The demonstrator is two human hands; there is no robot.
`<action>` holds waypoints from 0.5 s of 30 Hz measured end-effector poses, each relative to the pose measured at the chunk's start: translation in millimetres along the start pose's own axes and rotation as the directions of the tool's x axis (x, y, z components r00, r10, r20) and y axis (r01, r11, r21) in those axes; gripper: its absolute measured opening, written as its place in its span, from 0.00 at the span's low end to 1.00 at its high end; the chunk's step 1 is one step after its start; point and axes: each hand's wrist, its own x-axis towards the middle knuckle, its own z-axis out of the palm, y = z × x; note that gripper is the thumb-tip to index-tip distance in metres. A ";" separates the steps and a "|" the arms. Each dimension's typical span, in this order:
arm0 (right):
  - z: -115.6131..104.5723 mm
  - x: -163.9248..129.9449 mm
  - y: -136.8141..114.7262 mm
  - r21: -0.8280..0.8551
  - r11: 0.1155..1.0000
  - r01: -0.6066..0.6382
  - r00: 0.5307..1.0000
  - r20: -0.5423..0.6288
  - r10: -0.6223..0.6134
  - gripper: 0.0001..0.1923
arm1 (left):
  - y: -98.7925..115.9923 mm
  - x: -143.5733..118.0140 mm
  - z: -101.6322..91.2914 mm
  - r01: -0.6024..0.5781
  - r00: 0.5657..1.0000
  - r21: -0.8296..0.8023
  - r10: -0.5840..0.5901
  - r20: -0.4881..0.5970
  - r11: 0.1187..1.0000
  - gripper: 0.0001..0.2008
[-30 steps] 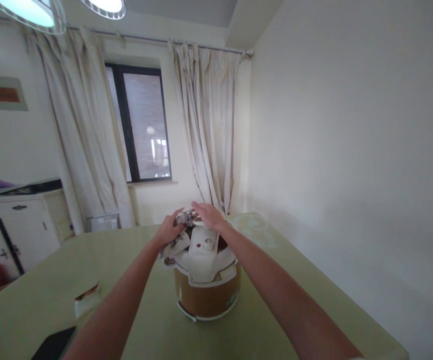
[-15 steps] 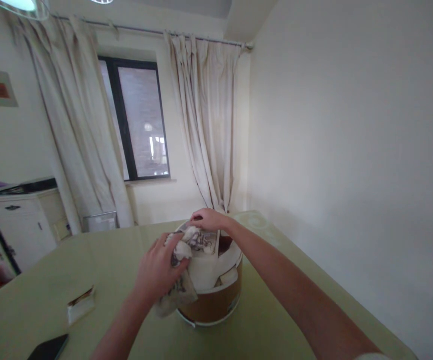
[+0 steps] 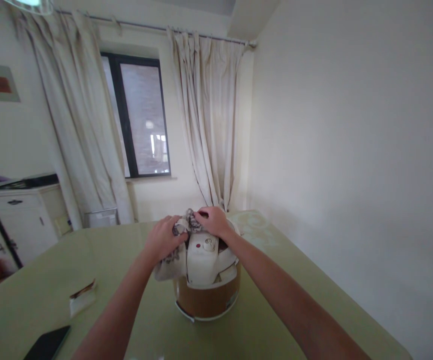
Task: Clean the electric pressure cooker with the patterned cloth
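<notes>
A round rice cooker (image 3: 208, 295) with a tan body and a white lid stands on the pale green table (image 3: 284, 280) in front of me. A patterned white and grey cloth (image 3: 171, 260) lies bunched on the far left of the lid and hangs down its left side. My left hand (image 3: 162, 239) grips the cloth on the lid's left. My right hand (image 3: 214, 221) pinches the cloth's upper edge at the back of the lid, just above the lid's button.
A small white packet (image 3: 82, 299) and a dark phone (image 3: 47, 342) lie on the table at the near left. A white cabinet (image 3: 9, 220) stands at the left wall. Curtains frame a dark window (image 3: 141, 120) behind the table; a plain wall runs along the right.
My left hand has moved the cloth from the lid's near left side up to its back left. My right hand has closed on the cloth there. The lid's front shows again.
</notes>
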 end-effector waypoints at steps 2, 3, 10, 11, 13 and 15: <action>1.7 2.8 3.0 0.021 1.000 -0.021 1.000 -0.015 0.021 0.21 | 13.2 -29.6 -5.8 -0.023 1.000 0.065 0.024 -0.012 0.998 0.18; 2.7 3.8 4.4 0.045 0.999 -0.027 0.999 -0.019 0.028 0.21 | 19.0 -44.2 -7.0 -0.028 0.999 0.097 0.031 -0.030 0.995 0.18; 7.9 6.8 11.9 0.196 0.980 -0.030 0.999 -0.010 0.033 0.20 | 31.7 -86.3 -5.8 -0.074 0.995 0.174 0.085 -0.055 0.982 0.21; 8.5 7.6 13.6 0.222 0.975 -0.028 1.000 -0.006 0.030 0.20 | 32.1 -80.2 -7.2 -0.090 0.994 0.175 0.099 -0.047 0.981 0.20; 9.7 9.6 17.5 0.275 0.961 -0.021 1.000 0.007 0.020 0.22 | 34.3 -59.6 -11.0 -0.090 0.995 0.169 0.097 -0.035 0.981 0.17; 10.7 11.4 21.3 0.305 0.952 -0.020 1.000 0.008 0.019 0.24 | 37.6 -32.3 -14.3 -0.068 0.997 0.159 0.070 -0.011 0.985 0.15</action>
